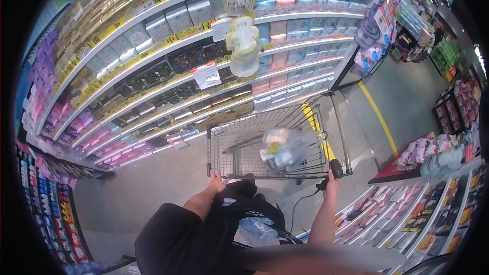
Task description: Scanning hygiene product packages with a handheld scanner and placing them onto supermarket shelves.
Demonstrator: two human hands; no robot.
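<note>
A wire shopping cart stands sideways before me, with a filled translucent plastic bag lying inside it. My left hand touches the lower left corner of its rim; how far the fingers close round the wire is hard to tell. My right hand is at the cart's right end, wrapped round the lower part of a black handheld device with a cable hanging from it. A metal handle bar runs along the cart's right side.
Shelves of packaged goods curve along the far side, with a hanging flower-shaped display and a price card. More stocked shelves stand at the lower right, and a rack at the left. Yellow tape crosses the grey floor.
</note>
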